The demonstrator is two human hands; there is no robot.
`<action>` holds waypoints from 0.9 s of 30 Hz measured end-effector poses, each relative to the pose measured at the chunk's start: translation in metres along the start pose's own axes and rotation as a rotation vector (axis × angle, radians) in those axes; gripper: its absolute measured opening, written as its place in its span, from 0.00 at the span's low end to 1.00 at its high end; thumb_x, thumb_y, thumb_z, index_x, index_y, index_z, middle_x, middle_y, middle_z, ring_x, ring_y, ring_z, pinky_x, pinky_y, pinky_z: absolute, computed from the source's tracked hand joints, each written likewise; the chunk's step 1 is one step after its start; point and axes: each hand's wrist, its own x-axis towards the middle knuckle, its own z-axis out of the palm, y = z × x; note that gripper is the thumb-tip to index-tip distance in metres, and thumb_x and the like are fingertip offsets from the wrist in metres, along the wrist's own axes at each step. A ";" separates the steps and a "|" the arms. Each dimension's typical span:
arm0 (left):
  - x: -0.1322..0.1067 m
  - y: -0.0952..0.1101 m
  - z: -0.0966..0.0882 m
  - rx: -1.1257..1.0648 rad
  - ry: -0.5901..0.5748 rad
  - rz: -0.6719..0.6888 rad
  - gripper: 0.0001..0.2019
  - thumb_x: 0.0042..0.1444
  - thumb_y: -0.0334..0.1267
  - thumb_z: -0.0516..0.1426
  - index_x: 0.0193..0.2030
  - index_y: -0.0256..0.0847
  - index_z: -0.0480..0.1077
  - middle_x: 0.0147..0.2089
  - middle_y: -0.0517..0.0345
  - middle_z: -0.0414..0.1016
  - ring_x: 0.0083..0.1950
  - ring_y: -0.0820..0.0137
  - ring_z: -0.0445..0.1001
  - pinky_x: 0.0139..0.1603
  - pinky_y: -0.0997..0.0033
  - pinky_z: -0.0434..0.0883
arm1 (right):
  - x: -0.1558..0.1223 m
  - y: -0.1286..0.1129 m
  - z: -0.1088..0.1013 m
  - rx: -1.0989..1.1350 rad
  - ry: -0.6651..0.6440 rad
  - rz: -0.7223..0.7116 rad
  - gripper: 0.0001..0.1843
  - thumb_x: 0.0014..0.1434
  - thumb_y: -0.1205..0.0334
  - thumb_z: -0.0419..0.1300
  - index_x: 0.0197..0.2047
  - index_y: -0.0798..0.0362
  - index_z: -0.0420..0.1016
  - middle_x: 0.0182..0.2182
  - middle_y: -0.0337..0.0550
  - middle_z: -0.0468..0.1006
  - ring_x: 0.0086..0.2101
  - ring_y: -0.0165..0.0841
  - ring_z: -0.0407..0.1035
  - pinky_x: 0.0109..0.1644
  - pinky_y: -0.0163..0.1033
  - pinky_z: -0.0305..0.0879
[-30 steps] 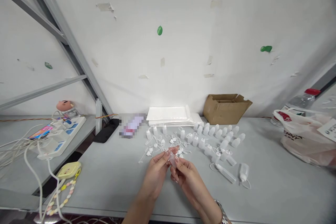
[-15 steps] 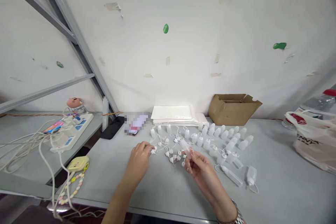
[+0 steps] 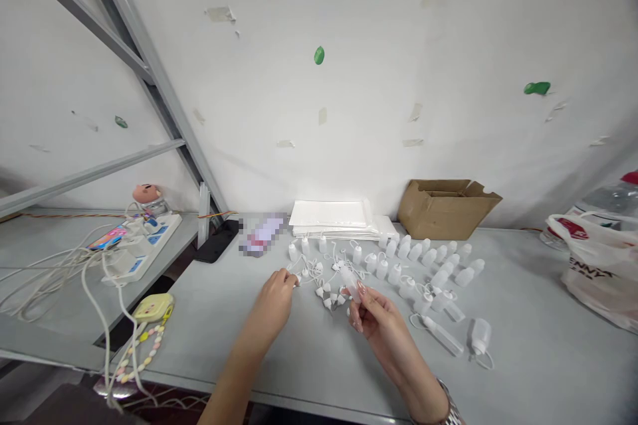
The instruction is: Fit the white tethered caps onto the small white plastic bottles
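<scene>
My right hand (image 3: 376, 319) pinches a small translucent squeeze bottle (image 3: 350, 281) between thumb and fingers, tilted over the table. At the left edge of a loose pile, my left hand (image 3: 274, 299) has its fingertips drawn together on a white cap (image 3: 298, 278), mostly covered by the fingers. Between the hands lie several white tethered caps (image 3: 327, 295) with thin loops. Capped bottles (image 3: 381, 269) stand in a loose row behind and to the right. A slim bottle (image 3: 443, 335) and a wider bottle (image 3: 480, 333) lie on their sides at right.
Behind the bottles are a stack of white sheets (image 3: 329, 214) and a cardboard box (image 3: 446, 212). A plastic bag (image 3: 601, 272) sits far right. On the left are a black phone (image 3: 218, 242), a power strip (image 3: 149, 249) with tangled cables, and a yellow case (image 3: 153, 307) with a bead strap.
My left hand has shifted slightly right, and its fingers now cover more of the white cap. The right hand keeps its hold on the bottle. The camera view has shifted a little.
</scene>
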 end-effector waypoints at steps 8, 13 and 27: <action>0.000 -0.001 0.001 -0.083 0.109 -0.051 0.15 0.52 0.25 0.46 0.40 0.40 0.71 0.38 0.51 0.69 0.41 0.64 0.69 0.43 0.62 0.65 | 0.001 0.001 0.000 -0.030 0.024 -0.010 0.16 0.52 0.49 0.60 0.30 0.56 0.75 0.16 0.34 0.63 0.20 0.24 0.52 0.26 0.32 0.51; -0.003 0.007 -0.005 -0.491 0.303 -0.207 0.09 0.52 0.35 0.51 0.37 0.43 0.71 0.39 0.54 0.70 0.36 0.67 0.71 0.41 0.64 0.68 | 0.005 0.004 -0.001 -0.144 0.125 -0.076 0.17 0.48 0.48 0.62 0.25 0.55 0.73 0.21 0.39 0.71 0.21 0.26 0.58 0.29 0.34 0.57; -0.011 0.062 -0.019 -1.919 0.124 -0.517 0.09 0.43 0.37 0.63 0.33 0.41 0.75 0.42 0.56 0.75 0.43 0.71 0.71 0.44 0.72 0.63 | 0.002 0.028 0.017 -0.402 0.164 -0.272 0.15 0.49 0.51 0.62 0.34 0.54 0.72 0.24 0.39 0.70 0.26 0.30 0.62 0.30 0.36 0.60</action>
